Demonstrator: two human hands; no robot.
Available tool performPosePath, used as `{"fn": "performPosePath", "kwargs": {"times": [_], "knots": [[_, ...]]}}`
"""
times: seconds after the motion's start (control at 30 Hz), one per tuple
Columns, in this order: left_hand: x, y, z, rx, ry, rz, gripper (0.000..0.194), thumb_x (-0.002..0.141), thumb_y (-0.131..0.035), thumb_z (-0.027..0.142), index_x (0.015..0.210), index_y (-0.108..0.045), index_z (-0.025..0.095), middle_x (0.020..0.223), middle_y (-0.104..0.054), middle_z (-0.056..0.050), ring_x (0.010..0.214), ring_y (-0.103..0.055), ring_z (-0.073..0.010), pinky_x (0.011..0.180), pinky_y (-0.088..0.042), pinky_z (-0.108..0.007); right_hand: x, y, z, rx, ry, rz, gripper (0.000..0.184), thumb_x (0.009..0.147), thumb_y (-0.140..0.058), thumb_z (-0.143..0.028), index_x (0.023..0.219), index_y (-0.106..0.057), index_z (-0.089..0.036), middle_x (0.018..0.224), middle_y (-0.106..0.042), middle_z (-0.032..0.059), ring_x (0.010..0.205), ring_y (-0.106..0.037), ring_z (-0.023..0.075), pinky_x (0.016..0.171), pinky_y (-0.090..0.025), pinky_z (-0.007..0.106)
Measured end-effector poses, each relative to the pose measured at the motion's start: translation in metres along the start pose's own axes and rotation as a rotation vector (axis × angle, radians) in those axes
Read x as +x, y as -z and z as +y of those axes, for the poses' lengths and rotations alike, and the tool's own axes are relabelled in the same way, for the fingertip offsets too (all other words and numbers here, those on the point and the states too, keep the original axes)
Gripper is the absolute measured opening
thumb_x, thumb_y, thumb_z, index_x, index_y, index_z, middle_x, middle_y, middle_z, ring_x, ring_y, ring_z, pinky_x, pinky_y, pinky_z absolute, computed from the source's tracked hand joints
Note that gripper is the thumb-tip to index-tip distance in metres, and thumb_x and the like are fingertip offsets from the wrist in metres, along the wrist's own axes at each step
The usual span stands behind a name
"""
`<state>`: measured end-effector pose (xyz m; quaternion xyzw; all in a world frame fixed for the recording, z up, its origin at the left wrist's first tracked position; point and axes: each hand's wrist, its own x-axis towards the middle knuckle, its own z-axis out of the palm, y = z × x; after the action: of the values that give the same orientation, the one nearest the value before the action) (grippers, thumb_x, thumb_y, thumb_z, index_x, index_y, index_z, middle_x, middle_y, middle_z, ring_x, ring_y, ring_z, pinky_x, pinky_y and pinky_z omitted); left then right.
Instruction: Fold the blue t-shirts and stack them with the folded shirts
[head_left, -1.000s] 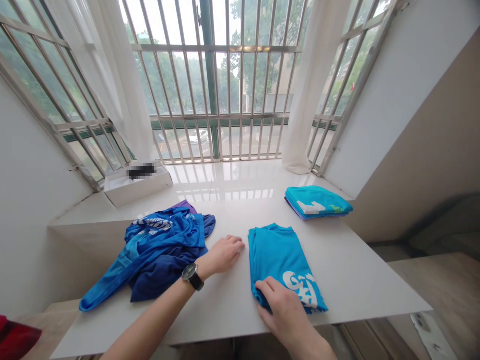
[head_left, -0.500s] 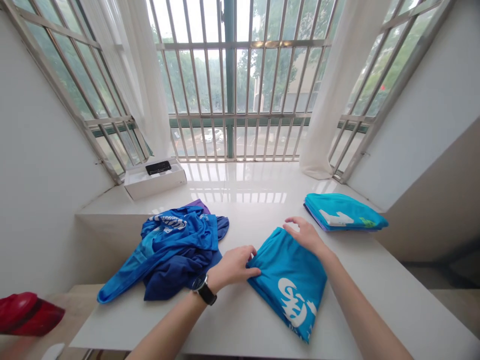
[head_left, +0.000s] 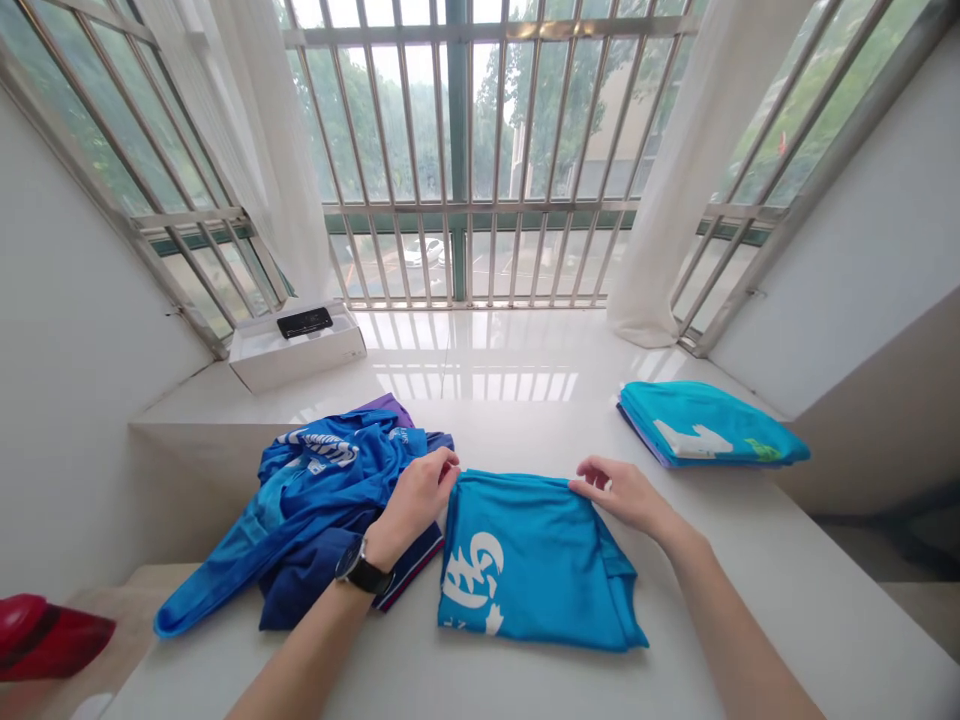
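A folded blue T-shirt [head_left: 536, 570] with a white print lies in front of me on the white surface. My left hand [head_left: 416, 492], with a black-strapped watch on the wrist, pinches its upper left corner. At the upper right corner, the thumb and fingers of my right hand [head_left: 626, 495] grip the same fabric. The shirt's lower right part flares outward in uneven layers. Close by on the left, partly behind my left forearm, is a rumpled heap of blue and navy clothes [head_left: 330, 500].
A stack of folded clothes [head_left: 709, 425], turquoise on top, sits at the right. An open white box [head_left: 300, 362] holding a black device [head_left: 304, 322] stands at the back left. Window bars and white curtains [head_left: 660, 200] close off the far side. A red object [head_left: 52, 635] shows at lower left.
The T-shirt has turned from a slanted position to one squared to me and shifted left. My left hand has moved left and up to its corner; the view has tilted slightly down.
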<state>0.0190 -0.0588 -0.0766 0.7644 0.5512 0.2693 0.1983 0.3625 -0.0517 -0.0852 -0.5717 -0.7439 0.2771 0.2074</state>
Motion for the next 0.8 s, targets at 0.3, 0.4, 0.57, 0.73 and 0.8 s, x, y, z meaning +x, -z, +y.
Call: {"fn": "performPosePath", "kwargs": {"times": [0.3, 0.4, 0.57, 0.73, 0.8], "knots": [[-0.007, -0.006, 0.005, 0.069, 0.078, -0.150, 0.034, 0.089, -0.058, 0.047, 0.108, -0.063, 0.019, 0.081, -0.068, -0.005, 0.076, -0.065, -0.0222, 0.062, -0.043, -0.027, -0.004, -0.005, -0.016, 0.071, 0.067, -0.134, 0.037, 0.081, -0.064, -0.056, 0.093, -0.070, -0.022, 0.092, -0.069, 0.0050, 0.080, -0.060, 0.0200, 0.072, -0.049, 0.032], [-0.008, -0.005, 0.004, 0.066, 0.069, -0.157, 0.032, 0.087, -0.059, 0.048, 0.104, -0.063, 0.020, 0.083, -0.068, -0.004, 0.077, -0.064, -0.0217, 0.060, -0.042, -0.027, -0.004, -0.006, -0.017, 0.083, 0.013, -0.152, 0.038, 0.079, -0.065, -0.057, 0.091, -0.069, -0.021, 0.082, -0.067, 0.0028, 0.074, -0.058, 0.0192, 0.066, -0.047, 0.031], [-0.007, -0.005, 0.004, -0.010, 0.055, -0.130, 0.024, 0.085, -0.061, 0.042, 0.096, -0.060, 0.020, 0.087, -0.067, -0.003, 0.077, -0.063, -0.0203, 0.062, -0.045, -0.027, -0.005, -0.004, -0.015, 0.086, -0.025, -0.180, 0.037, 0.078, -0.066, -0.057, 0.082, -0.067, -0.020, 0.075, -0.064, 0.0012, 0.069, -0.054, 0.0176, 0.061, -0.043, 0.029], [-0.007, -0.008, 0.005, -0.089, 0.018, -0.114, 0.031, 0.087, -0.061, 0.033, 0.115, -0.057, 0.021, 0.102, -0.068, -0.005, 0.082, -0.064, -0.0195, 0.072, -0.050, -0.029, -0.006, -0.005, -0.014, 0.104, -0.052, -0.219, 0.034, 0.074, -0.071, -0.052, 0.084, -0.069, -0.020, 0.076, -0.062, 0.0004, 0.070, -0.052, 0.0170, 0.061, -0.043, 0.028], [-0.007, -0.009, 0.006, -0.108, -0.017, -0.125, 0.037, 0.090, -0.057, 0.030, 0.126, -0.054, 0.022, 0.111, -0.068, -0.006, 0.091, -0.065, -0.0203, 0.079, -0.051, -0.030, -0.005, -0.005, -0.015, 0.107, -0.047, -0.232, 0.033, 0.075, -0.070, -0.052, 0.083, -0.069, -0.020, 0.076, -0.063, 0.0005, 0.070, -0.052, 0.0171, 0.062, -0.043, 0.028]]}}
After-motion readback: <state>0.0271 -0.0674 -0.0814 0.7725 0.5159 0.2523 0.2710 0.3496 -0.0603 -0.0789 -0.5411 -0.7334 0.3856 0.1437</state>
